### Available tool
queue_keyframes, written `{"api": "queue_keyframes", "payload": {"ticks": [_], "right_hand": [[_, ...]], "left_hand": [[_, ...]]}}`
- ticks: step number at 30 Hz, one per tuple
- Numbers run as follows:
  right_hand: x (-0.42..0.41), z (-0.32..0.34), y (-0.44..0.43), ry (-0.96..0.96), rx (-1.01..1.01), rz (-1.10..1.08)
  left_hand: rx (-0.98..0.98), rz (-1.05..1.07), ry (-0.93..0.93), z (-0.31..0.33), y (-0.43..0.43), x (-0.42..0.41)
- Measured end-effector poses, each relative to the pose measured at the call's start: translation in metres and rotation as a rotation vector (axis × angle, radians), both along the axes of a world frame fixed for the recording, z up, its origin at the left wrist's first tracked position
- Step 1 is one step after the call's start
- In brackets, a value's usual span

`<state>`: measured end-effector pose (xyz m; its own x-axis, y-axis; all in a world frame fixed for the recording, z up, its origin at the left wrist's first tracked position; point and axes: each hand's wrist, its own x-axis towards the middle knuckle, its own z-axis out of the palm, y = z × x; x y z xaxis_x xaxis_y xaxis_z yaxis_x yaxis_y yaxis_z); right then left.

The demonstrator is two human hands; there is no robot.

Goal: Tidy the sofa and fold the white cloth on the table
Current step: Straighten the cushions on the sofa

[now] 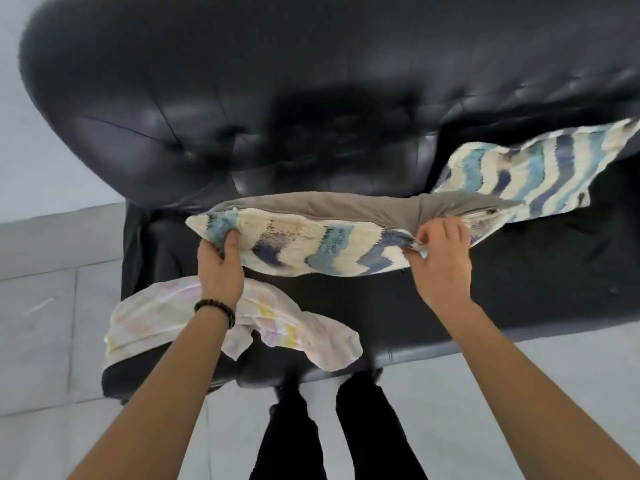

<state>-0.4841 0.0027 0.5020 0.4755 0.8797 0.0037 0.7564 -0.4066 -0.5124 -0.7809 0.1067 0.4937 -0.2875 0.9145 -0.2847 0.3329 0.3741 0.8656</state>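
Observation:
A cushion (322, 244) with blue, navy and cream zigzag stripes and a grey back is held flat above the seat of the black leather sofa (214, 109). My left hand (221, 268) grips its left corner, and my right hand (443, 258) grips its right end near the zip. A second cushion (526, 171) of the same pattern leans against the sofa's backrest at the right. A thin white cloth (156, 317) with pale pink and yellow marks lies crumpled on the seat's front left edge, partly under my left forearm.
Light grey floor tiles (45, 306) lie to the left of and in front of the sofa. A pale wall (14, 81) stands behind it at the left. My legs in black trousers (346, 427) stand right at the sofa's front edge.

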Motion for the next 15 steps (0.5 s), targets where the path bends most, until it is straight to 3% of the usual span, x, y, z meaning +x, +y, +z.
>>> {"api": "queue_keyframes", "payload": {"ticks": [7, 10, 13, 15], "right_hand": [[0.020, -0.152, 0.077, 0.092, -0.070, 0.023], [0.018, -0.194, 0.087, 0.226, -0.170, -0.031], [0.020, -0.220, 0.088, 0.275, -0.303, 0.030], [0.022, -0.229, 0.092, 0.280, -0.330, 0.072]], "left_hand": [[-0.067, 0.009, 0.089, -0.143, 0.052, 0.034], [0.097, -0.198, 0.282, -0.182, 0.054, 0.044], [0.247, -0.532, 0.584, -0.207, 0.059, 0.052], [0.288, -0.682, 0.682, -0.218, 0.068, 0.057]]}}
